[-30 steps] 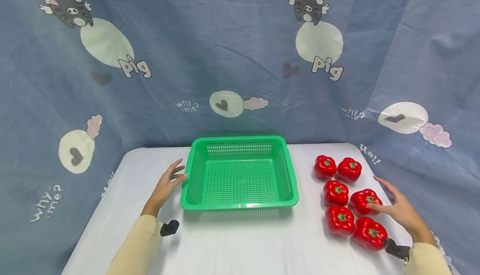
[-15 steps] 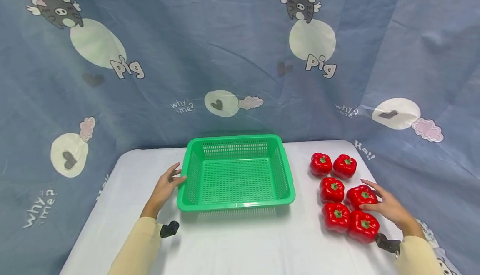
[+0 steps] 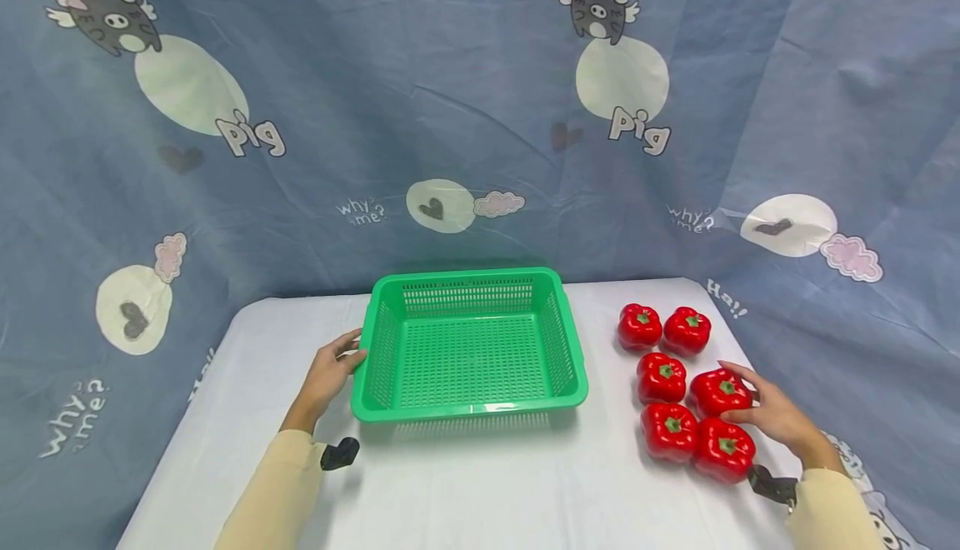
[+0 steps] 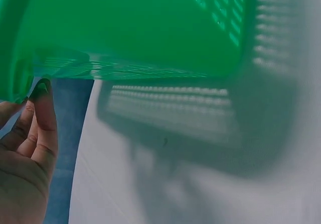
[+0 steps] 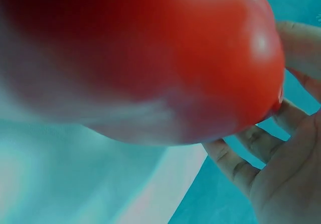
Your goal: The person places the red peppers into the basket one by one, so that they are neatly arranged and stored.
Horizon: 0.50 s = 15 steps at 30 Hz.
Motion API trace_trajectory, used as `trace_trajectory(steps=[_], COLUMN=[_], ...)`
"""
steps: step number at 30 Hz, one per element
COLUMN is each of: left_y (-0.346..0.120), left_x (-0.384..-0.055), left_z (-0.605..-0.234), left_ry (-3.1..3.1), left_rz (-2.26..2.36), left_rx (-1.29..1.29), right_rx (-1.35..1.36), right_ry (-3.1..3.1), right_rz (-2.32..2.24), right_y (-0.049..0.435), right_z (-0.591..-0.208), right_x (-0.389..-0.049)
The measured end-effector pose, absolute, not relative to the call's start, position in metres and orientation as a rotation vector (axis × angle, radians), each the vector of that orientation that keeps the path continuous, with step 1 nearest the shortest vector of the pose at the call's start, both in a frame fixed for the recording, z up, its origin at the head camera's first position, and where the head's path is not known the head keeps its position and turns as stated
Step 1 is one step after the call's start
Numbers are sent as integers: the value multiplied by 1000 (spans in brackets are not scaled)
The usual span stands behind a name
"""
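Observation:
A green plastic basket (image 3: 469, 407) with slotted sides stands on the white table. At its left rim, my left hand (image 3: 327, 378) pinches the edge between thumb and fingers. The left wrist view has the fingers (image 4: 44, 128) reaching up under the basket's rim (image 4: 20, 78). On the right, my right hand (image 3: 780, 417) holds a red bell pepper (image 3: 718, 393) with thumb on the near side and fingers on the far side. Several more red bell peppers surround it, the nearest pepper (image 3: 724, 450) just below the thumb. In the right wrist view fingers (image 5: 261, 143) curl beneath a pepper (image 5: 220, 58).
Two peppers sit at the back right, one of them this pepper (image 3: 640, 327). The white table (image 3: 480, 492) ends at the right near my right wrist. A blue curtain (image 3: 480, 117) with cartoon prints hangs behind and around it.
My right hand has closed in around the pepper from the right. The left fingers have moved onto the basket's rim. The whole head view has shifted slightly.

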<state>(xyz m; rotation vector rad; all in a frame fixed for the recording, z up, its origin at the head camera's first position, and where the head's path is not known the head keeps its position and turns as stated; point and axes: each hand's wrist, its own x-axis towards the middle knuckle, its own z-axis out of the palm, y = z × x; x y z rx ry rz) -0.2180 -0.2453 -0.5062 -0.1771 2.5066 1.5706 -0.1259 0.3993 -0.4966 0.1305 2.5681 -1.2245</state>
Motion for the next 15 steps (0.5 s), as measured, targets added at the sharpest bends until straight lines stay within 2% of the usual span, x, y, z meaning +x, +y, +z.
trace_trajectory(steps=[15], left_y=[-245], left_x=[-219], left_z=[-500], left_ry=[2451], left_rz=[1619], left_rx=[-254], right_rx=[126], right_ry=[2613], right_rz=[-1206], right_y=[401], right_z=[-498], right_x=[-126])
